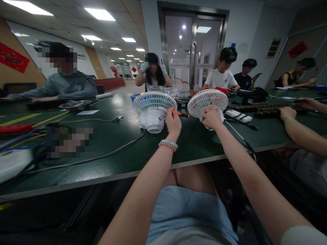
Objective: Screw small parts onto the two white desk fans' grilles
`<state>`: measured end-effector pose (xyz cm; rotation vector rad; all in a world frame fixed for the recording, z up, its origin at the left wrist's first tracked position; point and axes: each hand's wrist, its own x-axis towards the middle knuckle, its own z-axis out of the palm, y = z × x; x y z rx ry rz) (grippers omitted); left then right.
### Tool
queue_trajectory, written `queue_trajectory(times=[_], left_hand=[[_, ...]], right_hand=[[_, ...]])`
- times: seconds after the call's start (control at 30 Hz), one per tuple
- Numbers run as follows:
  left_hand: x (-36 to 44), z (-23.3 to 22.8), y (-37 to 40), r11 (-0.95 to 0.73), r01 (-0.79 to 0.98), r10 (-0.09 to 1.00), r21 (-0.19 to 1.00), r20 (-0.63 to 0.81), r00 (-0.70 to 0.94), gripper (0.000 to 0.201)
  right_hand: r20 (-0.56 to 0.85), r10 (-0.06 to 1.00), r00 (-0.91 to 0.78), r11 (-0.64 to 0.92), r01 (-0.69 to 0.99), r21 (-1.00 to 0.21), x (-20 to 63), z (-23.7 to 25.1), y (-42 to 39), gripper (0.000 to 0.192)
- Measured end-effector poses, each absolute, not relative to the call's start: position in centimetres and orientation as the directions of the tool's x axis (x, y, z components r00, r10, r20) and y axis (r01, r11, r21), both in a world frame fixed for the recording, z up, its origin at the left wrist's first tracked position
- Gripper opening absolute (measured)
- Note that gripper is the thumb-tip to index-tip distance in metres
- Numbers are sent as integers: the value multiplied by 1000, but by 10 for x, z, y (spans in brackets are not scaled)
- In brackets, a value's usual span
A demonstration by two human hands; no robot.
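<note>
While the right hand grips the lower rim of a small white fan standing on the green table, the left hand is closed around an orange-handled screwdriver pointed toward it. Just left stands a second white fan, its cord trailing across the table.
</note>
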<state>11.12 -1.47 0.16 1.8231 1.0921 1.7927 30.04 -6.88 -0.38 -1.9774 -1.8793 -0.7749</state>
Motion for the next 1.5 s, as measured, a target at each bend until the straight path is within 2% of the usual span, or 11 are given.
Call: queue_trajectory(times=[0.2,0.47,0.93,1.17,1.37,1.43,1.5], left_hand=[[112,1,-13,-589,260,772,765,628,-98,31],[111,3,-15,-580,339,762,740,641,-96,18],[112,3,-19,-569,391,758,723,646,-92,25],[110,5,-26,-653,387,681,651,728,-77,27],[105,10,-27,-656,421,609,626,769,-195,30],[105,9,-29,-677,462,593,573,796,-120,30],[106,7,-32,-700,523,588,487,808,34,29]], right_hand=[[567,824,-14,-87,985,151,301,-3,-70,27],[575,818,-16,-85,985,150,300,-3,-71,46],[569,822,17,-110,986,128,298,-3,-71,42],[579,814,37,-124,986,111,296,-3,-70,38],[595,801,74,-154,984,86,294,-5,-68,36],[600,797,76,-154,985,80,294,-5,-67,35],[605,792,81,-158,985,75,294,-6,-66,35]])
